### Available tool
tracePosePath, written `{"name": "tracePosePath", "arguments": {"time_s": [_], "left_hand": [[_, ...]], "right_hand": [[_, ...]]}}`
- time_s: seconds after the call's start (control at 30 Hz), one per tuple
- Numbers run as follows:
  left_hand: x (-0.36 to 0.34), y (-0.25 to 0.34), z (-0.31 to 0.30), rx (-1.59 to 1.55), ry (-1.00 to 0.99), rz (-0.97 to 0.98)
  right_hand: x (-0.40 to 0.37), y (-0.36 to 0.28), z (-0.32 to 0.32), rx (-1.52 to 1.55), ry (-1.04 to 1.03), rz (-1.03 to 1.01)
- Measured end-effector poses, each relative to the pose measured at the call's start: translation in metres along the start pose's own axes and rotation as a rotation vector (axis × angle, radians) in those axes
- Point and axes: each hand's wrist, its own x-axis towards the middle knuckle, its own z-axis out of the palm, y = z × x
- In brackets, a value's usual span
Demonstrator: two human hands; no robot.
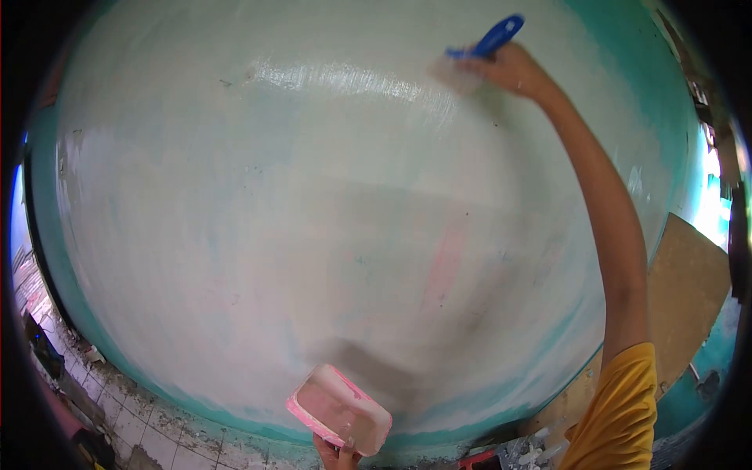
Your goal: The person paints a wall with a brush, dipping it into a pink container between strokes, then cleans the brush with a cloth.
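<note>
My right hand [509, 70] is raised high at the upper right, its fingers wrapped round a paintbrush with a blue handle [500, 35]. The bristles are blurred and lie against or very close to the wall [352, 204]. A shiny wet streak of paint [352, 82] runs to the left of the brush. Low in the middle, my left hand [337, 454] grips the near side of a pink plastic tub [376, 419] from below. The tub is tilted towards me, with pale paint smeared inside and along its rim.
Whitish paint covers most of the wall, with teal [627, 55] showing around its edges and a faint pink patch [446, 262]. Dirty white floor tiles [157, 446] lie at the lower left. A brown board [685, 274] leans at the right, near rubble [533, 454] on the floor.
</note>
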Motion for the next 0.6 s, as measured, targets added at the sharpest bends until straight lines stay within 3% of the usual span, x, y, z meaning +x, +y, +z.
{"name": "tracePosePath", "arguments": {"time_s": [0.07, 0.13, 0.17, 0.23, 0.33, 0.4, 0.43, 0.47, 0.5, 0.53, 0.6], "left_hand": [[0.001, -0.003, -0.007, 0.031, -0.027, 0.02], [0.0, -0.006, -0.01, 0.064, -0.056, 0.041], [-0.004, -0.009, -0.007, 0.029, 0.003, -0.014], [-0.006, -0.002, -0.004, -0.003, 0.061, -0.072], [-0.004, 0.006, -0.003, 0.042, 0.02, -0.067], [0.0, 0.003, -0.007, 0.163, -0.033, 0.081], [0.002, 0.0, -0.008, 0.166, -0.034, 0.069], [0.004, -0.005, -0.009, 0.157, -0.018, 0.037], [0.004, -0.007, -0.01, 0.145, -0.001, 0.006], [0.004, -0.002, -0.006, 0.144, -0.002, -0.003], [0.005, 0.01, 0.0, 0.089, -0.041, -0.018]], "right_hand": [[0.013, 0.002, -0.02, -0.023, 0.082, 0.032], [0.018, -0.016, -0.043, -0.026, 0.135, 0.325], [0.017, -0.012, -0.042, -0.024, 0.135, 0.33], [0.015, 0.003, -0.034, -0.296, 0.299, 0.073], [-0.004, 0.013, -0.001, -0.383, 0.274, 0.142], [-0.048, -0.007, 0.026, -0.316, 0.358, -0.16], [-0.07, -0.032, 0.027, -0.315, 0.081, -0.134], [-0.097, -0.046, 0.045, -0.188, 0.094, -0.235], [-0.122, -0.065, 0.059, -0.207, -0.061, -0.202], [-0.15, -0.084, 0.066, -0.092, -0.12, -0.332], [-0.201, -0.115, 0.098, -0.067, -0.197, -0.375]]}}
